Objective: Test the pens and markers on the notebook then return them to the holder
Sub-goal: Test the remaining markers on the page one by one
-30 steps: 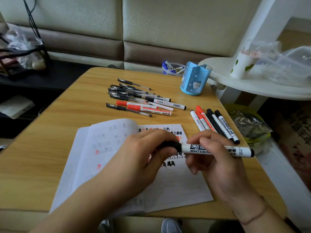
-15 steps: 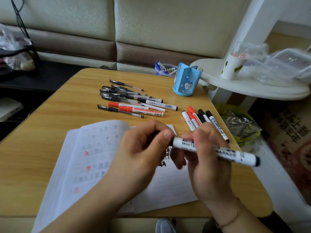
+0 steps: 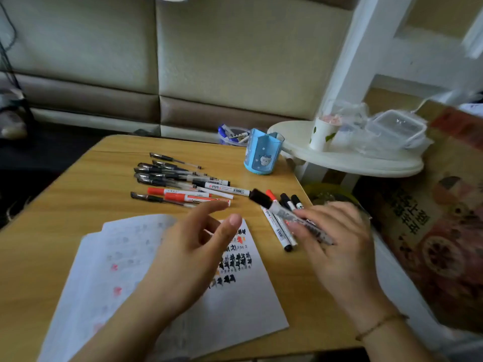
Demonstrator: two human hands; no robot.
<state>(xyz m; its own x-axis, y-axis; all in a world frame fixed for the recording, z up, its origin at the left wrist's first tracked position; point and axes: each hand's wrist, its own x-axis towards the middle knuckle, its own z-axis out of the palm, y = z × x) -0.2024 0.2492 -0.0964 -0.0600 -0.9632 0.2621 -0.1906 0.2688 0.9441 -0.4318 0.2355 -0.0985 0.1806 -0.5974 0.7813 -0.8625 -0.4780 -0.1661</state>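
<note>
I am holding a capped black marker (image 3: 287, 214) in my right hand (image 3: 337, 244), fingers curled round its barrel, while my left hand (image 3: 198, 246) is hovering open over the notebook (image 3: 235, 304), already carrying test scribbles. Beyond my hands, many pens (image 3: 167, 176) are lying on the bench (image 3: 78, 205); the blue holder (image 3: 262, 155) apparently stands unfilled, so returning remains.
</note>
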